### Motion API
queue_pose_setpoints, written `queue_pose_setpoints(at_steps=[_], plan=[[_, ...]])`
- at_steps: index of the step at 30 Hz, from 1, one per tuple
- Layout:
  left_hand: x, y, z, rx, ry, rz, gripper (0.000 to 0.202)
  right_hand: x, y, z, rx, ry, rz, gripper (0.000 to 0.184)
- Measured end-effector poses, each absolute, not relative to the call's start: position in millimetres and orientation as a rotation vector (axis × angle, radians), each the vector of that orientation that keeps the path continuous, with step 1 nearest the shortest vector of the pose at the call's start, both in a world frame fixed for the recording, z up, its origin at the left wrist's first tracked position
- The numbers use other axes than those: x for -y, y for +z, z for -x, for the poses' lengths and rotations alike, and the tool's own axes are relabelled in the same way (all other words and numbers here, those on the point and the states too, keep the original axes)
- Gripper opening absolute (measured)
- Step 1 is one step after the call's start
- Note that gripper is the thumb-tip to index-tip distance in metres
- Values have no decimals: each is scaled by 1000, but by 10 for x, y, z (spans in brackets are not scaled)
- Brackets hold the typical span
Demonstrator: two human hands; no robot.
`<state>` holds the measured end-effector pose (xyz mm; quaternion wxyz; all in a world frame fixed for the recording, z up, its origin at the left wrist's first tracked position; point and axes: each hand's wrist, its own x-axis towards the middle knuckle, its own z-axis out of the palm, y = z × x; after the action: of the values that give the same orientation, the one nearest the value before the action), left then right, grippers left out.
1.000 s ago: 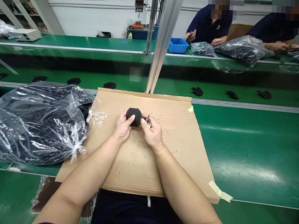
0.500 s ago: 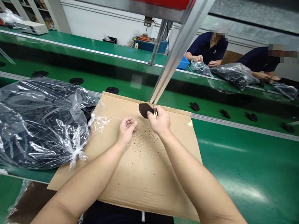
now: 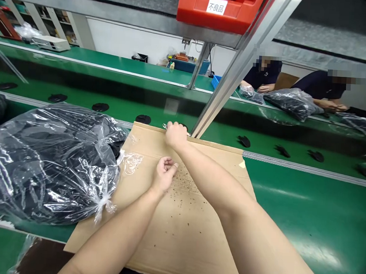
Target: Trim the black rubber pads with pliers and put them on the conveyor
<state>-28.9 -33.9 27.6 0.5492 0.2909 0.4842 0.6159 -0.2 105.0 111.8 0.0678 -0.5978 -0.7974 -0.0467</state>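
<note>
My right hand (image 3: 176, 135) reaches over the far edge of a cardboard sheet (image 3: 176, 244), pinching a small metal tool (image 3: 164, 126) whose tip shows left of the fingers. A dark rounded piece (image 3: 183, 126) sits just past that edge, mostly hidden behind my right hand. I cannot tell whether they touch. My left hand (image 3: 165, 174) rests above the cardboard with its fingers curled closed and nothing visible in them. Dark specks (image 3: 183, 186) lie scattered on the cardboard near it.
A large clear plastic bag of black items (image 3: 51, 162) lies against the cardboard's left side. Several black pads (image 3: 143, 119) stand in a row on a green belt (image 3: 305, 210). An aluminium upright (image 3: 226, 81) rises beyond the cardboard beneath a red bin (image 3: 220, 11).
My right hand has moved farther out to the cardboard's far edge, and the dark piece no longer shows between its fingers. The view has tilted upward, bringing the red bin fully into sight.
</note>
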Motion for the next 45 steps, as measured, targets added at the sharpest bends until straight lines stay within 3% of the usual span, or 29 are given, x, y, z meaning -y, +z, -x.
queue_pose_setpoints(at_steps=[7,12,17,25,30,37,40,43,45], plan=[[366,275,256,-1175,1464,-713,41,-709,942,-985,2524,-316,1626,20],[403,240,211,-1226,1449,-816,38,-1108,952,-2233,2149,-303,2075,29],[453,232,185,-1243,1444,-842,38,-1592,898,-3122,1730,31,2462,38],[490,311,198,-1336,1357,-921,36,-2002,651,-3347,1692,293,2579,27],[487,307,194,-1331,1350,-940,36,-1903,675,-3368,1561,175,2585,37],[425,286,183,-1267,1496,-880,36,-1168,941,-2967,1484,76,1873,35],[403,381,211,-1149,1457,-728,38,-521,949,-2483,1603,401,1376,38],[413,501,302,-948,1188,-499,45,144,908,-1954,1761,897,1085,43],[435,562,391,-791,964,-389,57,460,873,-1663,1821,1038,926,37]])
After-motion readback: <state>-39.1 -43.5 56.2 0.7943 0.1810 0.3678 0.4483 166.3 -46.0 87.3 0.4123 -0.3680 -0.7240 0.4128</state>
